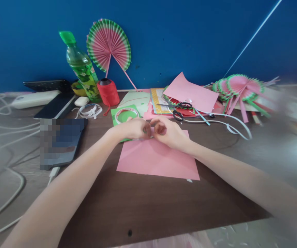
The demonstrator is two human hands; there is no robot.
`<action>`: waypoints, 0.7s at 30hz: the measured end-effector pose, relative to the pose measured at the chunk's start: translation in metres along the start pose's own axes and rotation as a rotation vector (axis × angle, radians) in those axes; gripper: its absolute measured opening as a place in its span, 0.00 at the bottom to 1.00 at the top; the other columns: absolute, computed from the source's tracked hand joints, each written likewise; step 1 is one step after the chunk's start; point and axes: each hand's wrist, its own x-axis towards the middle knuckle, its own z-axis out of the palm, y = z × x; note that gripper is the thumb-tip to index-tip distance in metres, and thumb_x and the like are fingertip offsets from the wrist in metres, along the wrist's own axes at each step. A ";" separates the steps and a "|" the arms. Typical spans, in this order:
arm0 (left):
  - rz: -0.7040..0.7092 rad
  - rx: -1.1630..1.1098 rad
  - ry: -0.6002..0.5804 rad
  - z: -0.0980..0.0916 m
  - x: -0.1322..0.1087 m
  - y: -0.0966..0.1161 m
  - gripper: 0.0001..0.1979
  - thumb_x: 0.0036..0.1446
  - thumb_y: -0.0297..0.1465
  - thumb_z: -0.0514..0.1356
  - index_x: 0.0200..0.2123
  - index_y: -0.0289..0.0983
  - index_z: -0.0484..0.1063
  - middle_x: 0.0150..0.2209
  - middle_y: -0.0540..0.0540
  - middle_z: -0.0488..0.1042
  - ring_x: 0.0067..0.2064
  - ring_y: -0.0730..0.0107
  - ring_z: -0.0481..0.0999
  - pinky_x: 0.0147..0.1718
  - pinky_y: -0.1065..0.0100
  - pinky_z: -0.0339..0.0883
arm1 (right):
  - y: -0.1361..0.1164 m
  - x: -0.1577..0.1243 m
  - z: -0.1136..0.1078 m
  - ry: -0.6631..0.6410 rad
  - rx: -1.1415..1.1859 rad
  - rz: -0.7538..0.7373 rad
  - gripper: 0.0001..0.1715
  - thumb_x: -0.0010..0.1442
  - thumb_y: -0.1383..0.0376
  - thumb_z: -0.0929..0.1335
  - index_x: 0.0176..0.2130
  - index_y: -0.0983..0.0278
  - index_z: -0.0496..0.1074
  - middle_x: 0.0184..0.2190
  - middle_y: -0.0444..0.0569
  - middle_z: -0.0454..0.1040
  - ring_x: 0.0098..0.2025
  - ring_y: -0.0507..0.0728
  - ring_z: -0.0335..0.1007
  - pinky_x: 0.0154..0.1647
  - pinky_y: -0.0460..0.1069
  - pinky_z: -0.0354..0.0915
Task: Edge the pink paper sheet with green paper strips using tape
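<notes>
A pink paper sheet (156, 158) lies flat on the dark wooden table (143, 206) in front of me. My left hand (134, 129) and my right hand (169, 132) meet at the sheet's far edge, fingers curled in a pinch on that edge. Just beyond the hands a roll of clear tape (125, 114) rests on a green paper. What sits between the fingertips is too small to make out beyond the pink edge.
Black scissors (180, 110) lie on loose pink sheets (191, 93) behind. A red thread spool (108, 91), green bottle (82, 67) and a watermelon paper fan (109, 44) stand by the blue wall. More fans (237, 88) are right; a phone (60, 143) and cables left.
</notes>
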 end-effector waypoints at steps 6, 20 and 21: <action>0.016 -0.018 -0.017 0.000 0.001 -0.003 0.12 0.47 0.36 0.55 0.32 0.39 0.74 0.37 0.47 0.73 0.42 0.61 0.69 0.46 0.58 0.52 | 0.001 0.001 0.000 0.002 0.015 -0.001 0.17 0.47 0.74 0.64 0.39 0.62 0.64 0.23 0.39 0.68 0.27 0.50 0.66 0.31 0.47 0.61; 0.017 -0.015 -0.026 0.001 0.002 -0.004 0.12 0.47 0.36 0.54 0.33 0.40 0.74 0.38 0.47 0.72 0.43 0.61 0.68 0.47 0.56 0.52 | 0.001 0.000 0.002 -0.006 -0.055 -0.024 0.19 0.47 0.75 0.64 0.41 0.62 0.64 0.24 0.40 0.69 0.26 0.50 0.65 0.30 0.46 0.61; 0.017 -0.011 -0.027 0.000 0.002 -0.004 0.12 0.48 0.37 0.54 0.33 0.40 0.74 0.38 0.47 0.72 0.43 0.61 0.68 0.47 0.56 0.52 | 0.000 0.000 0.002 -0.008 -0.056 -0.024 0.19 0.47 0.75 0.64 0.41 0.62 0.64 0.24 0.40 0.69 0.26 0.50 0.65 0.30 0.46 0.61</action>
